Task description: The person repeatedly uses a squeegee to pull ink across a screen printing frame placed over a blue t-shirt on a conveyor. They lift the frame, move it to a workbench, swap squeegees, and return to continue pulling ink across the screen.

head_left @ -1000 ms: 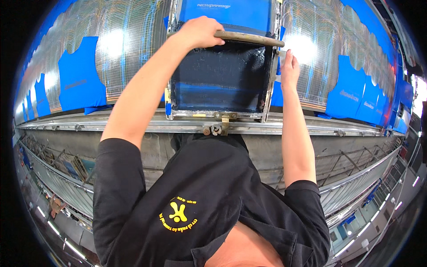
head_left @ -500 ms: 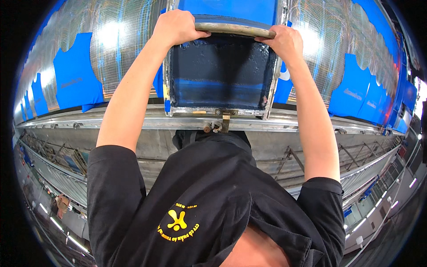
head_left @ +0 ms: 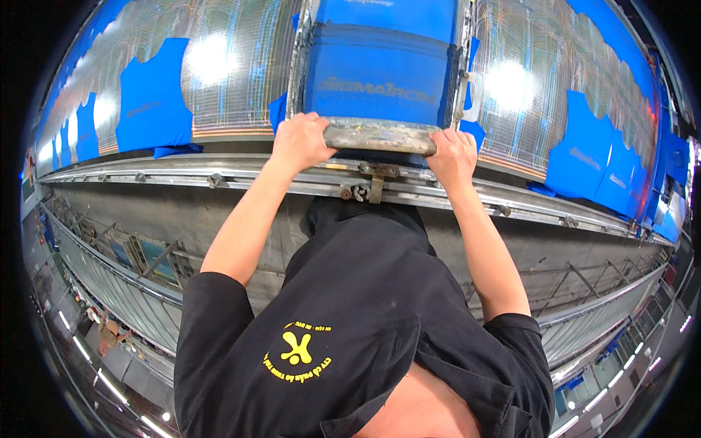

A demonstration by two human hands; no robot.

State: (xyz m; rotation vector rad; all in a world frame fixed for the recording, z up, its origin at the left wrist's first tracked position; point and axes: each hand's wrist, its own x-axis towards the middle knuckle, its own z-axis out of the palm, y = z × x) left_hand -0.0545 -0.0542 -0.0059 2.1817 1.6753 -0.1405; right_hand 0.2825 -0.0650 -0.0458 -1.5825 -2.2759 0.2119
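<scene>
Both ends of a wide squeegee [head_left: 380,139] with a worn wooden handle are gripped. My left hand [head_left: 301,141] closes round its left end, and my right hand [head_left: 454,153] round its right end. The squeegee lies across the near end of a screen-printing frame [head_left: 297,73], close to my waist. Behind it the mesh [head_left: 372,66] shows blue, with faint dark lettering and a dark ink band farther off. The squeegee's blade, and any ink in front of it, are hidden.
A long printing table [head_left: 226,95] runs left and right, with blue cut garment pieces [head_left: 155,102] on both sides, including a blue panel [head_left: 575,146] at right. Along its near edge is a metal rail [head_left: 270,175] with a brass-coloured bracket [head_left: 377,182] at the frame.
Both hands have drawn the squeegee toward my body, from mid-frame to the near end. Dark ink that covered the near mesh is gone, and blue shows there.
</scene>
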